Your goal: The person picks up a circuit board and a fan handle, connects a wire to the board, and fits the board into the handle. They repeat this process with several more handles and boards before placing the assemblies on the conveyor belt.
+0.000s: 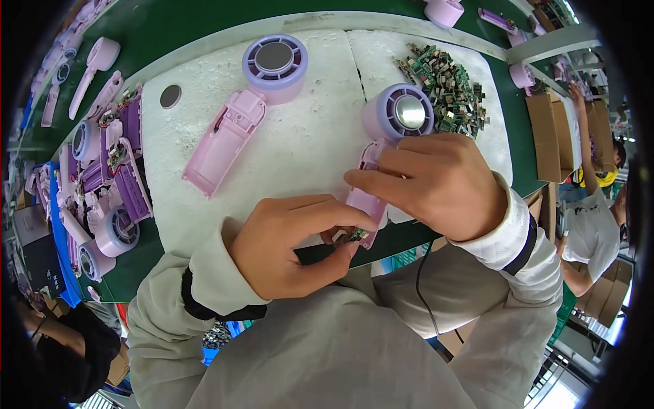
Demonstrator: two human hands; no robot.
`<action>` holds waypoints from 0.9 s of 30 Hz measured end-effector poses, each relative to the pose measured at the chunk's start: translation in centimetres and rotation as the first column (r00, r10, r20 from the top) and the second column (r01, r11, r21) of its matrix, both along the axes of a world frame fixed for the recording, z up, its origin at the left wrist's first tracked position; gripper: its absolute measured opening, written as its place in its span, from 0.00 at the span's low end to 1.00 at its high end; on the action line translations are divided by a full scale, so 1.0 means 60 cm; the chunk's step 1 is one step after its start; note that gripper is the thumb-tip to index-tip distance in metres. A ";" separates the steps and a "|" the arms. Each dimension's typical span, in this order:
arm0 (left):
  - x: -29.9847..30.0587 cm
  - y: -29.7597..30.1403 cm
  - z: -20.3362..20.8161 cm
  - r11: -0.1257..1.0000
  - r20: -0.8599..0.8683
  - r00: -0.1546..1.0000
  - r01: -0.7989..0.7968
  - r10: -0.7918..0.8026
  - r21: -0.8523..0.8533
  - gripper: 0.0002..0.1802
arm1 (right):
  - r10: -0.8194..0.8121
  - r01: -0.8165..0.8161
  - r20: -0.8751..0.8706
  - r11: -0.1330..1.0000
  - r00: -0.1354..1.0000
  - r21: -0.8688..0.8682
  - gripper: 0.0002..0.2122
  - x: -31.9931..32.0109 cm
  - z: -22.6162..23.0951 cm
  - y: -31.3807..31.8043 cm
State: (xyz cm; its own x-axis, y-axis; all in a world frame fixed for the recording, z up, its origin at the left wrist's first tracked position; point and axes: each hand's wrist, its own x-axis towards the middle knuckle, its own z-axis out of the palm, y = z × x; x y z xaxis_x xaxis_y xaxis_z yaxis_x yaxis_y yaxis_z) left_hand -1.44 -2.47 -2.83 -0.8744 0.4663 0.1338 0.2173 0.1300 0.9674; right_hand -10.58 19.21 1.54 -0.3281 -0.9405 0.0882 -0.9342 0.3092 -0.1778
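A pink handheld fan housing (366,200) with a lilac head ring and a silver round centre lies tilted in front of me, its handle pointing at my body. My right hand (446,185) is closed on this handle just below the head, its fingers covering part of the inside. Between thumb and fingers, my left hand (283,245) pinches a small green circuit board (357,234) at the handle's near end. Whether the board is seated in the shell cannot be seen. A second pink fan housing (225,142) lies on the white foam board (310,150), its handle open.
Loose circuit boards (446,85) are heaped at the far right of the foam. A grey disc (170,97) lies at its left. Fan parts (109,177) pile up on the green table's left side. Beyond the right edge stand a cardboard box (548,136) and another person (589,228).
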 end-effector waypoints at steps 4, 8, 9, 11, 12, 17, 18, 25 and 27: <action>-0.001 0.000 0.004 1.000 0.029 1.000 0.008 -0.008 -0.008 0.17 | 0.008 -0.002 0.065 0.996 0.998 -0.091 0.14 -0.013 -0.006 0.008; -0.002 -0.002 0.003 1.000 0.038 0.999 0.016 -0.016 -0.011 0.18 | -0.009 0.017 0.147 0.999 0.989 -0.052 0.15 -0.001 -0.005 0.005; -0.002 -0.002 0.003 1.000 0.037 0.999 0.018 -0.018 -0.012 0.18 | -0.018 0.020 0.171 1.000 0.985 -0.013 0.16 0.002 -0.005 0.003; -0.001 -0.002 0.003 1.000 0.046 0.999 0.020 -0.020 -0.012 0.18 | -0.014 0.014 0.153 1.000 0.988 -0.002 0.16 0.001 -0.007 0.001; -0.001 -0.003 0.003 1.000 0.050 0.999 0.022 -0.021 -0.015 0.18 | -0.008 0.007 0.132 1.000 0.991 0.006 0.17 0.000 -0.009 -0.001; -0.001 -0.004 0.002 0.999 0.056 0.998 0.033 -0.031 -0.033 0.18 | 0.030 -0.024 0.133 0.999 0.991 -0.048 0.18 -0.007 -0.015 0.004; -0.001 -0.004 0.002 0.999 0.058 0.998 0.029 -0.027 -0.032 0.18 | 0.033 -0.027 0.135 0.999 0.990 -0.047 0.18 -0.007 -0.015 0.006; -0.001 -0.005 0.002 0.999 0.077 0.996 0.038 -0.036 -0.022 0.18 | -0.060 0.101 0.236 0.981 0.970 -0.166 0.13 -0.004 -0.023 0.011; -0.001 -0.003 0.004 0.999 0.082 0.996 0.032 -0.031 -0.015 0.18 | -0.118 0.163 0.253 0.973 0.960 -0.165 0.12 0.002 -0.022 0.007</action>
State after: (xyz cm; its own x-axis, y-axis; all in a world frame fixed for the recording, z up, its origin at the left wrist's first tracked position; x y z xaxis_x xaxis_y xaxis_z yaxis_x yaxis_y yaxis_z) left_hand -1.52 -2.67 -2.61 -0.8671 0.4952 0.0545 0.1417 0.1403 0.9799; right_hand -10.43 19.61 0.23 -0.4884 -0.8585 0.1562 -0.8064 0.3756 -0.4569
